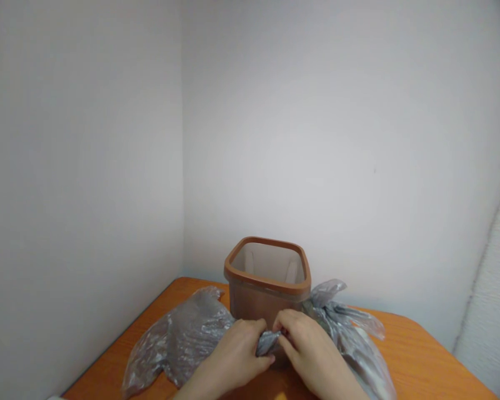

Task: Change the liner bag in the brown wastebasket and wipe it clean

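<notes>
A thin grey plastic bag (pixel 191 333) lies spread on the table to the left, partly behind my left hand (pixel 244 353). Twisted grey plastic shows between my hands in front of the bin; my left hand is closed on it, and my right hand (pixel 302 341) pinches its other end. Behind my hands stands a bin (pixel 254 303) with a brown rim and see-through walls, upright and with nothing visible inside its upper part. A knotted, filled grey bag (pixel 358 350) sits to the right, partly behind my right forearm.
The orange-brown wooden table (pixel 420 355) reaches back to white walls (pixel 316 139) that meet in a corner behind the bin at the left. A small yellow item (pixel 280 396) shows at the bottom edge.
</notes>
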`<state>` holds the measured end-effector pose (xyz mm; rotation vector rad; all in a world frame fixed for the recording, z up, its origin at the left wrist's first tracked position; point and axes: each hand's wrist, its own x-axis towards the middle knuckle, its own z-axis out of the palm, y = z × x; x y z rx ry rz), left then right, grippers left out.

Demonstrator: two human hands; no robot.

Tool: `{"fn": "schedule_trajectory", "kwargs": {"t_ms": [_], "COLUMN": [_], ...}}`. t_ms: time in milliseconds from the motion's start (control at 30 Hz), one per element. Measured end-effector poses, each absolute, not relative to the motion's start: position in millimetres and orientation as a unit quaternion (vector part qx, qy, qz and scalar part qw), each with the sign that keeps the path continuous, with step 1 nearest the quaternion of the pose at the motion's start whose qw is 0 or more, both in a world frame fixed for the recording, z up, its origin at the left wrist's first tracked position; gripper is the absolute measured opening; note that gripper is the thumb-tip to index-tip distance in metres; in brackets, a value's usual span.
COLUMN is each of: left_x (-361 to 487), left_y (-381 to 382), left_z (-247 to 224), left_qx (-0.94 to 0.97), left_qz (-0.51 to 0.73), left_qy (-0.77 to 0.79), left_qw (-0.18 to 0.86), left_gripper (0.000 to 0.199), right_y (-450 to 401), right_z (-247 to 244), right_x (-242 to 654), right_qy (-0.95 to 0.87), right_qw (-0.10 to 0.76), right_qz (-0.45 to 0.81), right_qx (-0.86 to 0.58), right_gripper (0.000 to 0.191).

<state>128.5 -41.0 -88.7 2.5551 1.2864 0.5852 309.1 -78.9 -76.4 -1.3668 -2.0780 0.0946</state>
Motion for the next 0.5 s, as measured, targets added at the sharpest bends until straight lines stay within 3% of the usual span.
{"fn": "schedule_trajectory", "kwargs": {"t_ms": [500], "left_x": [82], "left_y": [-25], "left_z": [-88], "left_qx": [0.819], "left_qz": [0.143], "left_qy": [0.539], "left_qw": [0.136], "left_gripper": [0.047], "right_y": [-73], "right_z": [-81], "right_x": [314], "right_qy": [-0.770], "right_qw": [0.311], "right_qz": [0.055], "right_qx": [-0.554], "right_gripper": [0.019]}}
